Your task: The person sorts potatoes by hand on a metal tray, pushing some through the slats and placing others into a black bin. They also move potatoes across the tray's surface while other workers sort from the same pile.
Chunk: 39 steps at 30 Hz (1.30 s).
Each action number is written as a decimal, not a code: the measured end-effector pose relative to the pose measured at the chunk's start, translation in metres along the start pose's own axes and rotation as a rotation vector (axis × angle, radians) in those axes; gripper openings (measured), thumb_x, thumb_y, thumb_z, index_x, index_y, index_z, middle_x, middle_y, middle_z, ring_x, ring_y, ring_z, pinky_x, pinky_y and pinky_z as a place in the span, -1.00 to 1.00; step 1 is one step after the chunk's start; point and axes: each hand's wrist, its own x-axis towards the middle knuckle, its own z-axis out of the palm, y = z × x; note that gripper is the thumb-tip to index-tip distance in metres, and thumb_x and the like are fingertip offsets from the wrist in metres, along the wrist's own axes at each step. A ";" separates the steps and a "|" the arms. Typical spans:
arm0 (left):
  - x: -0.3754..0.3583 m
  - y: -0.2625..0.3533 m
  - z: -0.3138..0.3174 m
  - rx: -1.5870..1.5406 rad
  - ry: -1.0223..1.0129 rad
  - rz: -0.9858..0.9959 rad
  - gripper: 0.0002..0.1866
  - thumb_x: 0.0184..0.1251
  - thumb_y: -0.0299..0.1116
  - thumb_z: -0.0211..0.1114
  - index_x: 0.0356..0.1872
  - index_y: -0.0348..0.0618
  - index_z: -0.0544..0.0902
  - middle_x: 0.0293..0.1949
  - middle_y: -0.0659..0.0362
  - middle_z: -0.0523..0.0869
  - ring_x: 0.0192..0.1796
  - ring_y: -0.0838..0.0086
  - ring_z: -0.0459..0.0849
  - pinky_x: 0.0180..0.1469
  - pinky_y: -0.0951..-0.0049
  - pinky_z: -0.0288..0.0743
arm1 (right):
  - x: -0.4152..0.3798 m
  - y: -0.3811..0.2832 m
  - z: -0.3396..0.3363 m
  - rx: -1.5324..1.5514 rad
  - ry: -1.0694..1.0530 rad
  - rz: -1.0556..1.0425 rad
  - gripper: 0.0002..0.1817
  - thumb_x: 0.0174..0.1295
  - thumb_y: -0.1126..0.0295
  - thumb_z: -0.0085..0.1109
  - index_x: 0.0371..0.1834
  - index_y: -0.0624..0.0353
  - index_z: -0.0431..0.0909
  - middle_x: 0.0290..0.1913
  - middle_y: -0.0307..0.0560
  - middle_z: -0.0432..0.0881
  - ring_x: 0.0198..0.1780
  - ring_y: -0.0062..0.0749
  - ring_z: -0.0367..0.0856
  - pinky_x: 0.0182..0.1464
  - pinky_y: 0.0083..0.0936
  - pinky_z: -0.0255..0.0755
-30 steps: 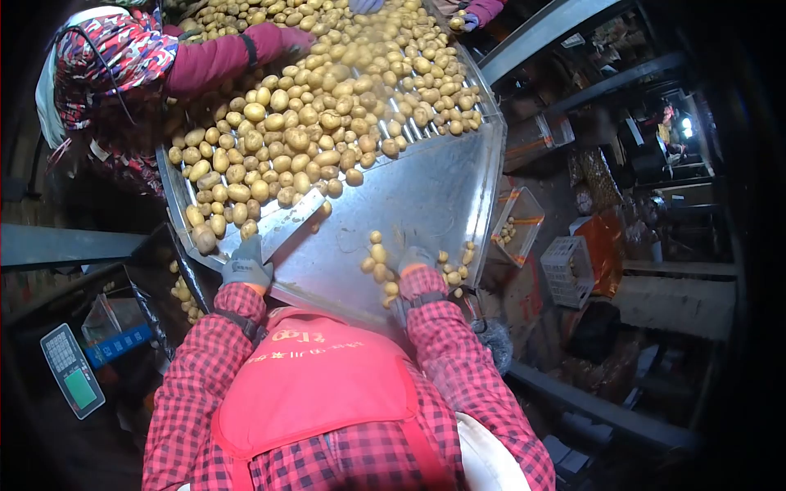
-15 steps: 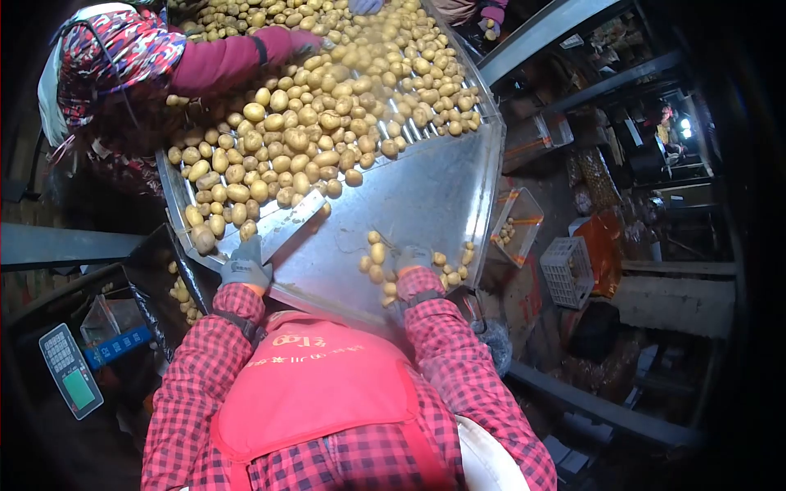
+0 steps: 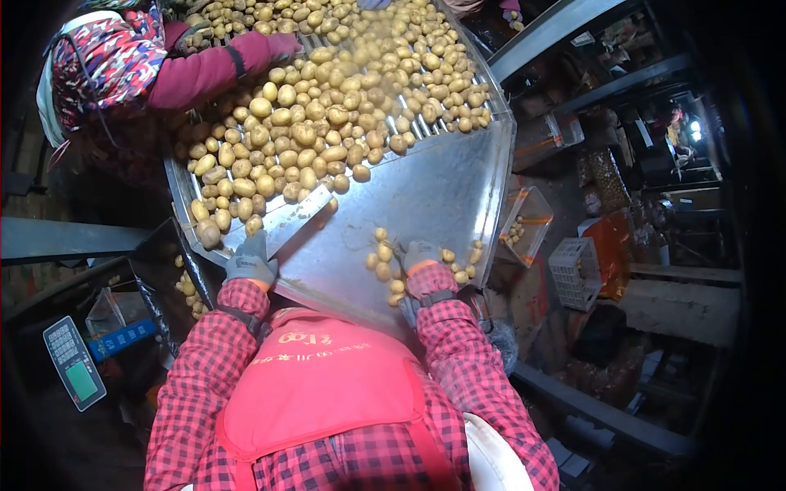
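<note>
Many potatoes (image 3: 307,135) cover the roller table, above a bare sloping metal sheet (image 3: 393,192). A flat metal bar (image 3: 301,219) stands at an angle on the sheet's left, along the edge of the pile. My gloved left hand (image 3: 251,262) is at the bar's lower end, its fingers on one side and thumb on the other. My gloved right hand (image 3: 422,255) lies on the lower right of the sheet with fingers stretched forward, partly hard to make out. Small potatoes (image 3: 381,258) lie left of it, and more small potatoes (image 3: 467,266) on its right.
A co-worker's sleeved arm (image 3: 205,74) reaches over the pile from the left. Beyond the right edge stand a clear bin (image 3: 526,227) and a white crate (image 3: 575,272). A scale display (image 3: 75,364) is at lower left, near more potatoes (image 3: 188,290) in a dark-lined container.
The view has shifted slightly, moving the table right and down in it. The co-worker's hand has drawn back left over the pile. My hands stay in nearly the same places on the table.
</note>
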 end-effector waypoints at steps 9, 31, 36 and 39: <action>0.003 0.005 -0.008 0.011 -0.064 -0.040 -0.30 0.18 -0.19 0.42 0.36 -0.14 0.46 0.21 -0.10 0.64 0.26 0.03 0.61 0.33 0.15 0.48 | -0.042 -0.036 -0.056 -0.060 0.220 -0.125 -0.37 0.15 0.05 0.31 0.30 0.00 0.52 0.26 0.02 0.54 0.36 -0.10 0.48 0.32 -0.26 0.43; 0.002 0.006 -0.003 0.019 -0.007 -0.030 -0.29 0.13 -0.20 0.46 0.34 -0.13 0.48 0.17 -0.07 0.66 0.22 0.00 0.64 0.28 0.12 0.51 | -0.028 -0.029 0.024 0.034 0.156 -0.030 -0.69 0.37 0.20 0.14 0.07 -0.01 0.71 0.01 0.19 0.73 0.04 0.09 0.73 0.08 -0.09 0.57; 0.001 0.005 -0.007 0.012 -0.029 -0.024 -0.27 0.13 -0.20 0.47 0.37 -0.13 0.46 0.20 -0.08 0.64 0.24 0.01 0.62 0.30 0.13 0.50 | -0.050 -0.021 -0.018 0.818 -0.022 0.060 -0.63 0.30 0.23 0.25 0.07 0.22 0.68 -0.08 0.07 0.76 -0.11 -0.19 0.74 -0.11 -0.26 0.61; 0.001 0.002 0.001 0.020 -0.003 -0.012 -0.26 0.13 -0.20 0.47 0.37 -0.14 0.46 0.20 -0.10 0.64 0.25 0.01 0.62 0.30 0.12 0.49 | -0.052 0.026 0.008 1.455 0.099 0.074 -0.62 0.22 0.42 0.31 0.11 0.26 0.65 -0.14 -0.08 0.71 -0.27 -0.37 0.66 -0.31 -0.42 0.54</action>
